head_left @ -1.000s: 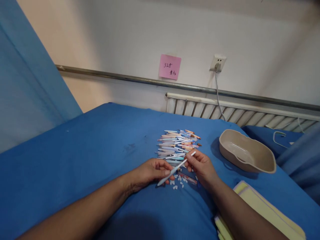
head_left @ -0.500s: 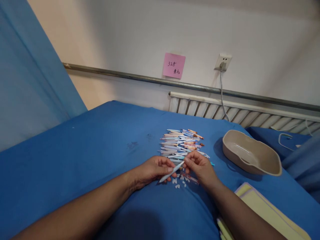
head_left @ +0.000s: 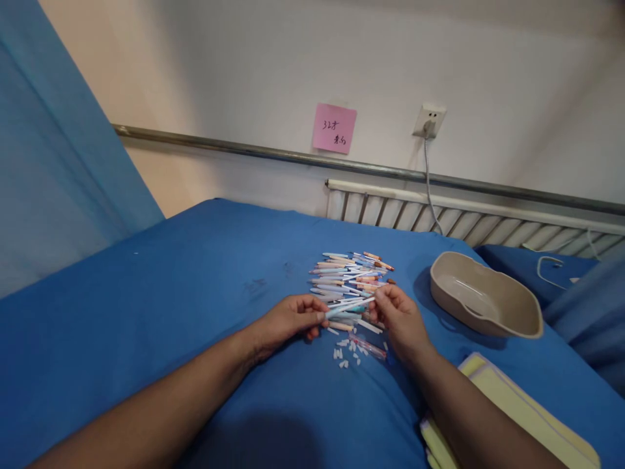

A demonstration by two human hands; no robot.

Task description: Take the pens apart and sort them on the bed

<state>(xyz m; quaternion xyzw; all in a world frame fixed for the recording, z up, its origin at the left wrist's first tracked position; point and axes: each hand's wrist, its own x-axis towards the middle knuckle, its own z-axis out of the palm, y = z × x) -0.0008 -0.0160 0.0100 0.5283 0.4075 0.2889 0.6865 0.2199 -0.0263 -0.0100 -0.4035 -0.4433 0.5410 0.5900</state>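
Note:
A slim pale blue pen point(head_left: 336, 312) slants up to the right between my two hands. My left hand point(head_left: 301, 317) pinches its lower left end, which is partly hidden by the fingers. My right hand point(head_left: 399, 318) closes on a thin white length point(head_left: 365, 301) at the other end; whether it is still inside the barrel I cannot tell. Beneath and behind the hands, several pens point(head_left: 336, 273) and thin white sticks lie in a heap. Small white pieces point(head_left: 343, 364) are scattered just in front, beside a clear tube point(head_left: 370, 347) with red on it.
On the right stands a beige tub point(head_left: 488, 299) on the blue sheet point(head_left: 195, 286). A folded yellow cloth point(head_left: 517, 404) lies under my right forearm. Behind are a radiator point(head_left: 385, 208), a metal rail, a plugged socket point(head_left: 430, 120) and a pink note point(head_left: 334, 128).
The pen has risen and turned flatter, its left end now inside my left fingers. My right hand has moved slightly right and up, and a longer white length shows between the hands.

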